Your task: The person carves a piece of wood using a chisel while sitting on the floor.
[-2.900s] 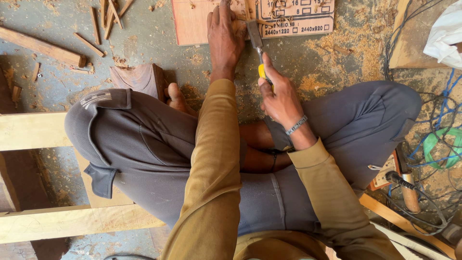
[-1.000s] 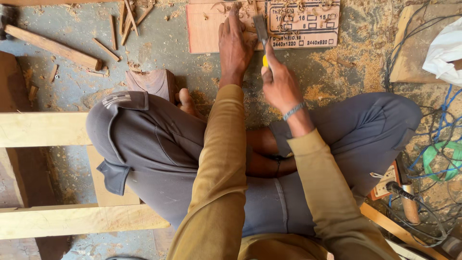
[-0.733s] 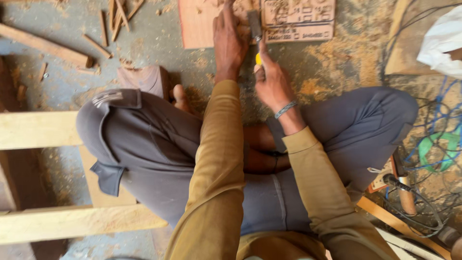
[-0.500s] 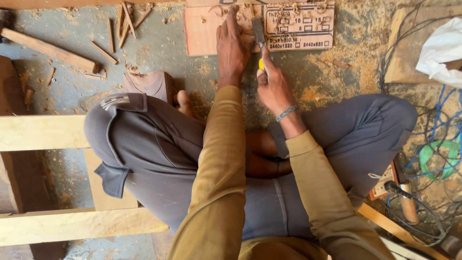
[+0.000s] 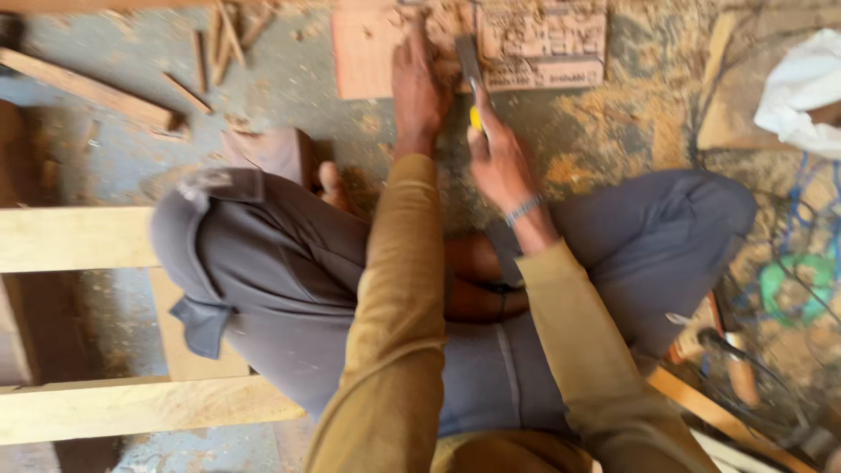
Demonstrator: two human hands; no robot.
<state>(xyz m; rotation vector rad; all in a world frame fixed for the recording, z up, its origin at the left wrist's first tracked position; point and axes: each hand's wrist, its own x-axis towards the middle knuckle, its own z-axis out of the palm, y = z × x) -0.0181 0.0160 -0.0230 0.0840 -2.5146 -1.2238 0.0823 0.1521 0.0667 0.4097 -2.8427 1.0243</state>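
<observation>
A flat wooden board (image 5: 368, 52) lies on the dusty floor at the top of the view, its right part covered by a carved pattern (image 5: 543, 39). My left hand (image 5: 419, 88) rests palm down on the board, fingers spread. My right hand (image 5: 498, 162) grips a chisel (image 5: 470, 70) with a yellow handle band and a wide metal blade. The blade lies on the board between the two hands. I sit cross-legged in grey trousers (image 5: 289, 280) just below the board.
A pale wooden frame (image 5: 79, 236) stands at the left. Wood offcuts (image 5: 96, 92) and sticks lie at the top left. A white bag (image 5: 802, 88), tangled blue and green cords (image 5: 788, 280) and a tool with a wooden handle (image 5: 731, 368) sit at the right.
The view shifts slightly from frame to frame. Both hands stay on the board, with the chisel making only small moves.
</observation>
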